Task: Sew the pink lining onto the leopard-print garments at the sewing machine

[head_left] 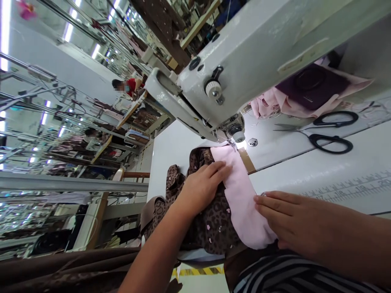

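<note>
Altogether, two hands (201, 187) (285, 215) touch one pink panel (242, 203) at one sewing machine (244, 61).

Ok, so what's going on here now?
A person at a sewing machine has both hands on the work. The left hand rests its fingertips on a pink fabric piece lying over brown leopard-print fabric; the right hand touches the pink piece's edge. The pink piece's far end is at the needle area. Black-handled scissors lie off to the right.
</note>
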Demonstrator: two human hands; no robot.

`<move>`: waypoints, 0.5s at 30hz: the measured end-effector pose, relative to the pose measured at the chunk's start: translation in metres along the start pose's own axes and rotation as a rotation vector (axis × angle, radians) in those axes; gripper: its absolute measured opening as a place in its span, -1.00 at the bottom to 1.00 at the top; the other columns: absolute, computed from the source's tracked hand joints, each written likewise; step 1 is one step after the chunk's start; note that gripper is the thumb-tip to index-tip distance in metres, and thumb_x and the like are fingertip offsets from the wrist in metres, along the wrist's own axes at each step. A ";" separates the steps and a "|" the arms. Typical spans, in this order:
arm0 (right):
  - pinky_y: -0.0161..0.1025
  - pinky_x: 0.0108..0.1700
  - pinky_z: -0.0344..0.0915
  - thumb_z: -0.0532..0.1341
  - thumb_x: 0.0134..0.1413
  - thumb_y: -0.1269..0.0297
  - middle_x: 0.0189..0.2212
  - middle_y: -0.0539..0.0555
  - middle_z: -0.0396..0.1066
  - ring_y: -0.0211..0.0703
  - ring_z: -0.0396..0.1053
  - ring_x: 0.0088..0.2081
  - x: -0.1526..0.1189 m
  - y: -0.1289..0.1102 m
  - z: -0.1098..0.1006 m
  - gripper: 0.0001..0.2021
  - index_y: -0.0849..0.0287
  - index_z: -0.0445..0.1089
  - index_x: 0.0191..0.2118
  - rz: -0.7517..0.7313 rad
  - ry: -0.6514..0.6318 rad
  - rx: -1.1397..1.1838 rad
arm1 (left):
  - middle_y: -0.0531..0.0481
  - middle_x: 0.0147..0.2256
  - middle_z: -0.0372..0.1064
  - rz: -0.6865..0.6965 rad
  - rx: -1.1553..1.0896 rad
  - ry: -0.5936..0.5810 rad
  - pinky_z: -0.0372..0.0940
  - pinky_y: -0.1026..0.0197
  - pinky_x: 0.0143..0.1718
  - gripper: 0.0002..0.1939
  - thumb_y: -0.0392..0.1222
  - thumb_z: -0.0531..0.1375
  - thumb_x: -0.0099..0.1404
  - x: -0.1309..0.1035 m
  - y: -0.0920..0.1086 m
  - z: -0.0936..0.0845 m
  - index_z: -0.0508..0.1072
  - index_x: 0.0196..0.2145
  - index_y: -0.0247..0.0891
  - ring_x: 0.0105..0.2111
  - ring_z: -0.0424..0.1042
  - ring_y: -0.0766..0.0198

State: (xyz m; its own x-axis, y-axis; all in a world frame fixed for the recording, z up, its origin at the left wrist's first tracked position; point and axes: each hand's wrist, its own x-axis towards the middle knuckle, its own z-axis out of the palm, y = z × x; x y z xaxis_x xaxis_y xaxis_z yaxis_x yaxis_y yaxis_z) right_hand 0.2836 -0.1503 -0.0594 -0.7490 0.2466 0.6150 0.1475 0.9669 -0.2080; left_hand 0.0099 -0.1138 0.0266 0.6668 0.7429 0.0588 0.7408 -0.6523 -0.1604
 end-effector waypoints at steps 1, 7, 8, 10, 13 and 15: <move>-0.07 0.25 0.30 0.19 0.32 0.31 0.02 0.17 0.55 0.01 0.42 0.12 0.001 0.000 0.000 -0.77 0.26 0.53 -0.03 0.008 0.009 -0.002 | -0.14 0.07 0.52 0.003 -0.029 0.017 0.54 0.19 -0.12 -0.58 -0.43 0.03 0.45 0.000 -0.001 0.004 0.44 0.17 -0.19 -0.06 0.57 0.19; -0.08 0.21 0.34 0.15 0.36 0.31 -0.02 0.12 0.56 -0.04 0.44 0.08 0.005 0.000 0.000 -0.77 0.21 0.53 -0.05 0.014 -0.001 -0.014 | -0.26 0.17 0.42 0.037 -0.215 0.032 0.41 -0.02 0.18 -0.64 -0.35 0.02 0.48 0.006 -0.010 0.015 0.44 0.15 -0.28 0.16 0.44 0.08; -0.08 0.21 0.34 0.14 0.37 0.30 -0.01 0.12 0.56 -0.04 0.44 0.08 0.006 0.000 0.000 -0.77 0.21 0.53 -0.04 0.017 -0.002 -0.012 | -0.31 0.21 0.38 0.003 -0.225 0.014 0.38 -0.08 0.22 -0.62 -0.33 0.03 0.48 0.006 -0.012 0.016 0.41 0.18 -0.30 0.21 0.40 0.03; -0.09 0.21 0.33 0.14 0.38 0.31 -0.01 0.12 0.56 -0.05 0.44 0.08 0.005 0.000 0.000 -0.77 0.21 0.53 -0.03 0.019 -0.002 -0.009 | -0.35 0.28 0.29 -0.083 -0.227 -0.041 0.33 -0.15 0.25 -0.56 -0.28 0.06 0.46 0.004 -0.013 0.019 0.34 0.25 -0.32 0.28 0.31 -0.04; -0.09 0.21 0.33 0.16 0.36 0.31 -0.02 0.13 0.56 -0.05 0.44 0.08 0.005 0.000 0.000 -0.78 0.21 0.53 -0.05 0.017 -0.003 -0.007 | -0.33 0.32 0.25 -0.173 -0.186 -0.134 0.31 -0.23 0.24 -0.48 -0.19 0.10 0.44 0.000 -0.012 0.020 0.27 0.32 -0.28 0.32 0.26 -0.12; -0.09 0.21 0.33 0.18 0.34 0.30 -0.03 0.12 0.57 -0.05 0.45 0.08 0.006 0.000 0.000 -0.79 0.21 0.53 -0.06 0.021 -0.003 -0.002 | -0.32 0.32 0.26 -0.170 -0.147 -0.171 0.32 -0.25 0.21 -0.46 -0.14 0.12 0.44 -0.001 -0.011 0.017 0.27 0.32 -0.29 0.31 0.26 -0.14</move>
State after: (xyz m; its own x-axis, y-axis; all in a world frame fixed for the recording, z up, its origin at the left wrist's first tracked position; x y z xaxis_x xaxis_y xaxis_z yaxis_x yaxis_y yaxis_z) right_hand 0.2795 -0.1487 -0.0560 -0.7475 0.2662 0.6086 0.1641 0.9618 -0.2192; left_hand -0.0003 -0.1041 0.0112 0.5180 0.8499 -0.0965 0.8529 -0.5218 -0.0176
